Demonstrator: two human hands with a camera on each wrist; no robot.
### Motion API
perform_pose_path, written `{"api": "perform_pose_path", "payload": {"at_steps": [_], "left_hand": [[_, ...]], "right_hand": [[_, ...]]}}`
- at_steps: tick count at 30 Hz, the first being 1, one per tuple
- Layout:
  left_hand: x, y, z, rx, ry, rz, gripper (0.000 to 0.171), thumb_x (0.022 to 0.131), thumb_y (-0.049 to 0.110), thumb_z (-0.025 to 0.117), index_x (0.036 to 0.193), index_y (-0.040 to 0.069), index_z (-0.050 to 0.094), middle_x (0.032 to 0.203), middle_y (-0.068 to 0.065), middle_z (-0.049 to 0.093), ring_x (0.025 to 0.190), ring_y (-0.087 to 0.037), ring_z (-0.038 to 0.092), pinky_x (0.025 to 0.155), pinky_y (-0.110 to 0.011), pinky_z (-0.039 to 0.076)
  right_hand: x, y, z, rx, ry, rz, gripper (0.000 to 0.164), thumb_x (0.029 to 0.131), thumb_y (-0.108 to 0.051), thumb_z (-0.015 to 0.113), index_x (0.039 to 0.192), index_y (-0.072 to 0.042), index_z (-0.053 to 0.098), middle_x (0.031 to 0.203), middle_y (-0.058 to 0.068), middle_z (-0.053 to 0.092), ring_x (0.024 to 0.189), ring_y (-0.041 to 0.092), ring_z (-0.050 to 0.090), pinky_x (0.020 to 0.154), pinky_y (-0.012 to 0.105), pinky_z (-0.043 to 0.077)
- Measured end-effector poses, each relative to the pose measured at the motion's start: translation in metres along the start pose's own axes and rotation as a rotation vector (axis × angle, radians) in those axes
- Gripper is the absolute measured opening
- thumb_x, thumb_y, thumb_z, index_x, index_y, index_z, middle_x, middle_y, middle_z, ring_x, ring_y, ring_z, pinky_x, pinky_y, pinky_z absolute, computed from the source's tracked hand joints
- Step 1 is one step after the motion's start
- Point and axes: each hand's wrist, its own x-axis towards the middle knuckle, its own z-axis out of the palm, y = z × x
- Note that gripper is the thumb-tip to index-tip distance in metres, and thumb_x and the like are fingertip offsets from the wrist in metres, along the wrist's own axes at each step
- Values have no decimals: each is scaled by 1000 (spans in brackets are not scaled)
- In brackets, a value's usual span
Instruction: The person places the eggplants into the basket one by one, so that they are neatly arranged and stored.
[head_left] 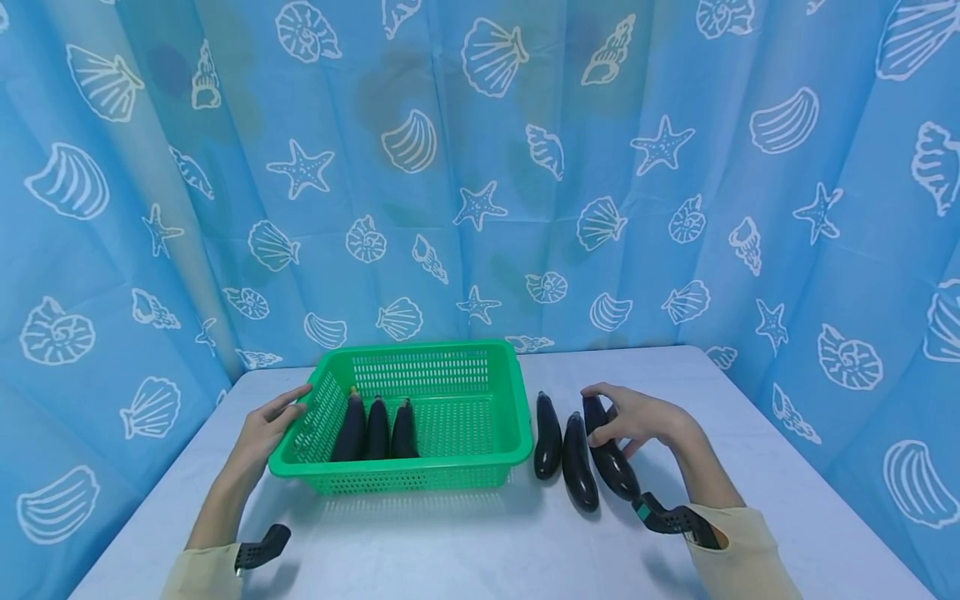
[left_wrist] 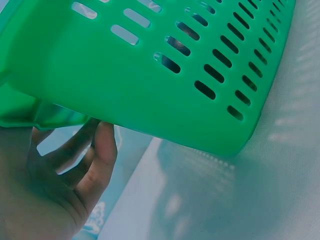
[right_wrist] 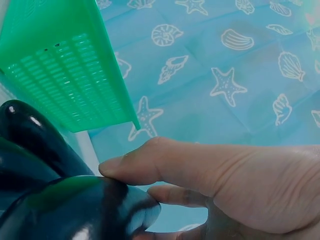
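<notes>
A green plastic basket (head_left: pixel 420 479) stands on the table, with three dark eggplants (head_left: pixel 378 429) lying side by side in its left half. At its left rim my left hand (head_left: pixel 266 429) grips the edge; the left wrist view shows the fingers (left_wrist: pixel 102 155) against the rim's underside. Right of the basket, three more eggplants lie in a row. My right hand (head_left: pixel 637 417) pinches the rightmost eggplant (head_left: pixel 617 473) near its upper end, thumb on the near side and fingers across it. The middle eggplant (head_left: pixel 578 467) and the left one (head_left: pixel 548 437) lie untouched beside it.
A white cloth covers the table (head_left: pixel 420 550). A blue curtain (head_left: pixel 480 250) with white shells and starfish hangs behind and along both sides. The basket's right wall (right_wrist: pixel 70 85) rises just left of the loose eggplants.
</notes>
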Motion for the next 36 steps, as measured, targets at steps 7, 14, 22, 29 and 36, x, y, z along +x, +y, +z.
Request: {"api": "perform_pose_path", "payload": {"at_steps": [7, 14, 22, 29, 36], "left_hand": [[-1, -1, 0, -7, -3, 6, 58, 102, 45, 46, 152, 17, 38, 159, -18, 31, 143, -40, 34, 116, -56, 32], [-1, -1, 0, -3, -4, 5, 58, 102, 44, 47, 152, 17, 38, 160, -18, 30, 145, -41, 32, 117, -57, 30], [0, -1, 0, -10, 1, 4, 57, 102, 43, 47, 152, 17, 38, 160, -18, 30, 145, -41, 31, 117, -57, 29], [0, 0, -1, -14, -6, 1, 58, 102, 45, 47, 152, 17, 38, 160, -18, 29, 145, -41, 31, 117, -57, 30], [0, 0, -1, -14, -7, 5, 57, 103, 43, 45, 152, 17, 37, 160, -18, 29, 144, -41, 33, 117, -57, 31]], "right_hand": [[0, -3, 0, 15, 11, -23, 83, 83, -19, 77, 152, -11, 32, 109, 19, 63, 83, 21, 67, 69, 40, 62], [-2, -6, -1, 39, 38, -74, 86, 82, -21, 77, 152, -8, 30, 117, 23, 61, 83, 21, 68, 70, 42, 62], [-3, -11, -1, 84, 63, -116, 86, 84, -23, 76, 153, -7, 28, 120, 28, 59, 83, 22, 68, 71, 41, 62], [0, -13, 0, 102, 93, -131, 84, 86, -26, 74, 154, -8, 27, 126, 30, 55, 91, 24, 68, 73, 40, 62], [4, -15, 2, 120, 119, -144, 85, 86, -29, 75, 154, -11, 28, 130, 31, 53, 98, 27, 67, 72, 38, 62]]}}
